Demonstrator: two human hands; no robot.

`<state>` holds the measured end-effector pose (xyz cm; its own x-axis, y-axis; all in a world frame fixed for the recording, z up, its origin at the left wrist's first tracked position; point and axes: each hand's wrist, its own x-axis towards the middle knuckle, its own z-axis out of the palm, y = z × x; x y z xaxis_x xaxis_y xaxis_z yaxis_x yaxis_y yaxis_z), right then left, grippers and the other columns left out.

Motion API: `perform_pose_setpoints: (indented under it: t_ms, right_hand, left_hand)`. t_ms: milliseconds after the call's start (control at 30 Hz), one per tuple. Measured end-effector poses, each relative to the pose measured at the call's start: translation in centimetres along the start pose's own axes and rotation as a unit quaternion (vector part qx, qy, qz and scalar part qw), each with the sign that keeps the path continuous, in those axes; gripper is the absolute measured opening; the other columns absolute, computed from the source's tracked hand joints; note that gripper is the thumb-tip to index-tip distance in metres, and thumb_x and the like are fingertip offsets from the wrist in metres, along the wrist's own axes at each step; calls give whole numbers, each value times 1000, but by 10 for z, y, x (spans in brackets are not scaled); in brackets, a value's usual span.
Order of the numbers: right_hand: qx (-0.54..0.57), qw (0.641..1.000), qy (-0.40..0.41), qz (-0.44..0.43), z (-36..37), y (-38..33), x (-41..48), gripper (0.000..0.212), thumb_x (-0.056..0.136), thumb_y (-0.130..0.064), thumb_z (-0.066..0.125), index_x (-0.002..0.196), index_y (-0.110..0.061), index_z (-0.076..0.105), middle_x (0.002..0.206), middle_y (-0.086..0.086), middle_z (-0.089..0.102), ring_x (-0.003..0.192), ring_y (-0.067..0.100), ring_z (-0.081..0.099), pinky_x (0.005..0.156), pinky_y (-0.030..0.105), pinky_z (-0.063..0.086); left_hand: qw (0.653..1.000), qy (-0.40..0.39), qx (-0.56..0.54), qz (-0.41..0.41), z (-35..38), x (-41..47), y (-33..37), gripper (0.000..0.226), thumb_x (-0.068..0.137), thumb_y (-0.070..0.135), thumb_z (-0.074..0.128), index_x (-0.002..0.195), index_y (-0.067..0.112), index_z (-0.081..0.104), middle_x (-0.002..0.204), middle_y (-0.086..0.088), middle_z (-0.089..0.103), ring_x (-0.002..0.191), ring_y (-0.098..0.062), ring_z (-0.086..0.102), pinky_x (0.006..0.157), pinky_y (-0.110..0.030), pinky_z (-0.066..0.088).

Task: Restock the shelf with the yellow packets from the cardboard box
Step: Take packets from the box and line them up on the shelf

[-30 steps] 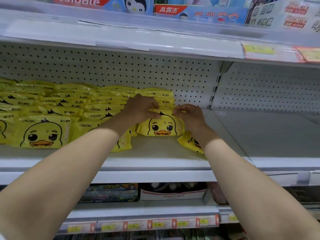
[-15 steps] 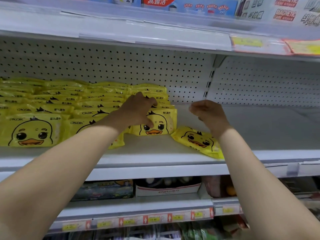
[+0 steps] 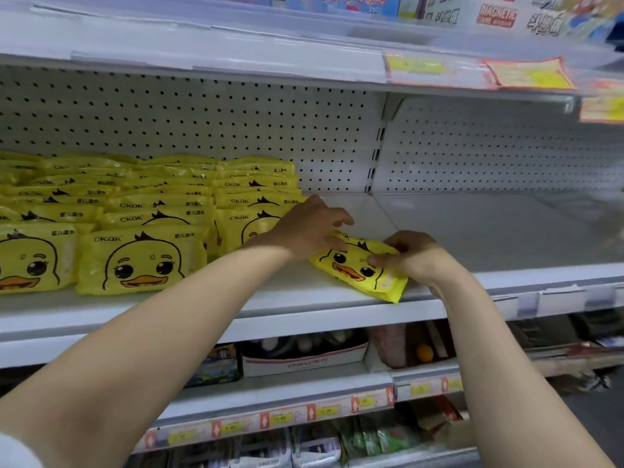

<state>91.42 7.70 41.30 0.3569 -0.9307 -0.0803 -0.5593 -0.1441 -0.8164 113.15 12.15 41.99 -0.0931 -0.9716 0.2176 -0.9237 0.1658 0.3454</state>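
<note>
R hand (image 3: 410, 258) pinches yellow pkt (image 3: 353, 270), L hand (image 3: 309, 229) prob. touching it.

Both arms bare, reaching forward and up, converging at the hands. Left forearm (image 3: 169, 325) comes in from low left, wrist roughly straight. Left hand (image 3: 310, 228) palm down, fingers spread and loosely bent, thumb tip touching the upper-left corner of the yellow packet (image 3: 354, 275); fingers sit above it, no clear grip. Right forearm (image 3: 489, 332) rises steeply from low right, wrist bent inward. Right hand (image 3: 412, 258) pinches the packet's right side: thumb across the printed face, fingers curled over the far edge. Hands near each other, not touching.
</note>
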Motion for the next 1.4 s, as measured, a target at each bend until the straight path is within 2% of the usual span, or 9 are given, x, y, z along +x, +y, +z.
perform_pose_setpoints:
  t_ms: [233, 400, 500, 700, 833, 967, 1133, 1300, 1400]
  right_hand:
    - [199, 974, 16, -109, -8, 8, -10, 22, 76, 5, 78, 79, -11, 64, 74, 4, 69, 61, 13, 62, 54, 20, 47]
    - [262, 951, 40, -162, -15, 12, -14, 21, 80, 5, 75, 87, -14, 69, 93, 2, 77, 84, 15, 71, 72, 24, 56]
    - [284, 945, 27, -163, -13, 18, -18, 23, 83, 2, 73, 90, -19, 72, 95, 1, 77, 83, 17, 71, 68, 28, 58]
    - [326, 935, 39, -133, -8, 29, -23, 18, 84, -2, 72, 96, -15, 73, 86, 3, 76, 76, 18, 72, 60, 25, 56]
    - [327, 935, 55, -129, -7, 31, -22, 19, 85, -1, 72, 88, -19, 77, 89, 7, 77, 82, 23, 72, 70, 31, 58]
    - [326, 934, 61, -134, -6, 33, -24, 22, 86, -2, 72, 85, -23, 79, 91, 7, 77, 83, 22, 72, 73, 33, 58]
    - [327, 932, 63, -145, -7, 29, -25, 22, 86, 1, 70, 85, -20, 76, 84, 2, 77, 77, 16, 72, 67, 26, 58]
    - [315, 935, 56, -153, -7, 22, -22, 16, 86, 2, 69, 90, -14, 72, 79, -3, 76, 71, 12, 71, 62, 23, 56]
    - [317, 934, 48, -157, -8, 18, -20, 16, 85, 3, 69, 89, -12, 71, 78, -3, 76, 69, 10, 70, 61, 22, 56]
  left_hand:
    - [992, 52, -116, -1, 1, 1, 19, 28, 81, 22, 76, 108, 24, 68, 106, 3, 67, 103, -15, 58, 77, -22, 39]
    - [966, 99, -237, -26, 4, -16, 29, 18, 79, 17, 78, 90, 25, 67, 101, 8, 63, 96, -8, 56, 75, -6, 36]
    - [940, 136, -306, -61, 12, -23, 30, 15, 80, 15, 77, 88, 24, 68, 103, 7, 65, 98, -6, 58, 82, -14, 39]
    - [907, 171, -375, -90, 21, -34, 33, 11, 87, 17, 72, 94, 25, 70, 99, 18, 67, 95, 4, 58, 82, -7, 38]
    - [893, 198, -388, -117, 29, -38, 29, 21, 92, 19, 65, 90, 39, 72, 107, 11, 70, 101, -15, 61, 85, -26, 44]
    - [870, 222, -421, -127, 29, -40, 30, 25, 94, 16, 63, 85, 38, 71, 101, 4, 73, 92, -26, 62, 78, -29, 46]
    - [862, 210, -442, -133, 23, -43, 25, 18, 87, 12, 70, 83, 29, 72, 77, 0, 64, 75, -16, 54, 72, -27, 41]
    - [860, 203, -442, -152, 16, -45, 21, 17, 80, 8, 77, 83, 23, 73, 92, -3, 75, 88, -15, 69, 85, -28, 50]
    - [861, 200, -443, -147, 12, -47, 20, 14, 80, 6, 77, 83, 19, 71, 84, 0, 74, 77, -6, 67, 79, -21, 50]
